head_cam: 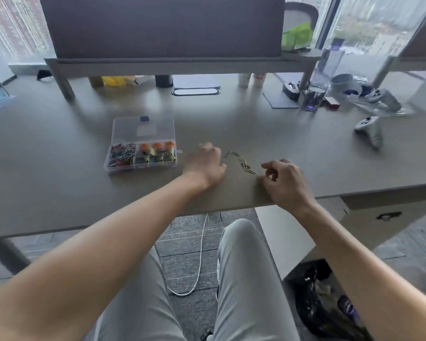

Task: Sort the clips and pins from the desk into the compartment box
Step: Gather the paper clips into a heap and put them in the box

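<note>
Hidden fingertips, blurred far corner

The left hand (204, 163) hides its own fingertips, so any grip on the paperclip chain (241, 162) cannot be told. The compartment box (143, 143) contents are too small to tell apart; clutter at the desk's (59, 156) far right corner blurs.

We can read no text, brand, number or sign anywhere in this view. The clear box (143, 141) on the counter (59, 168) carries a small blue tag on its lid and a pale rectangular patch beneath it, but we make out no letters on either. The cups (251, 80) at the back show reddish marks too blurred to read. The purple printing on the tall clear container (322, 77) and on the purple item in the black bag (330, 306) under the counter is likewise illegible to us.
</note>
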The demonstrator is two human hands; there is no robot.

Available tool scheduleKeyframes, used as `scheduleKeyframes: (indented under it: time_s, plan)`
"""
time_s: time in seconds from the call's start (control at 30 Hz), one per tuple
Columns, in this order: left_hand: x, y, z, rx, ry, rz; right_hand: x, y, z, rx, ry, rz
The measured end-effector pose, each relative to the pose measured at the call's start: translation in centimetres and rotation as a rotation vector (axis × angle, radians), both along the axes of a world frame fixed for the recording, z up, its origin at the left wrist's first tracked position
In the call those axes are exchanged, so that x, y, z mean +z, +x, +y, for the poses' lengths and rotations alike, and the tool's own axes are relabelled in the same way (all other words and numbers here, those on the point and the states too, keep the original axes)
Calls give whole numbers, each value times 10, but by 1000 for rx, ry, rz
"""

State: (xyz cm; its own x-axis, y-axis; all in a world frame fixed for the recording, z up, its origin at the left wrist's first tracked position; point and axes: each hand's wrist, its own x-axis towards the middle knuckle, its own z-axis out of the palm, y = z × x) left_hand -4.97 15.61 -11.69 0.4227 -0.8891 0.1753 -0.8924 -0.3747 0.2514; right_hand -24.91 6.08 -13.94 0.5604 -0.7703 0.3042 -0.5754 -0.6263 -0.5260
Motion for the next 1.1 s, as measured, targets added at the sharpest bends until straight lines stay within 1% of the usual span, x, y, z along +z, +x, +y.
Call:
scheduleKeyframes:
  time_s: [0.2,0.3,0.43,0.57,0.63,0.8,0.9,1.1]
  plan:
    - [-5,1,-23,87,-26,71,2,12,-21,138,29,1]
    - [-5,0,-32,106,-81,139,2,19,-31,178,47,-23]
    - [-10,-2,-39,91,-188,223,-1,27,-40,206,34,-35]
    - [-14,6,-44,23,-217,253,-4,28,-43,211,-2,-46]
    - [-12,14,-46,-43,-196,300,-6,26,-44,212,-5,-76]
    - [4,31,-54,-206,-36,331,-9,25,-45,188,3,-125]
    - [10,35,-58,-224,7,361,-8,29,-44,169,9,-109]
    - [15,38,-59,-185,49,416,0,38,-48,191,22,-6]
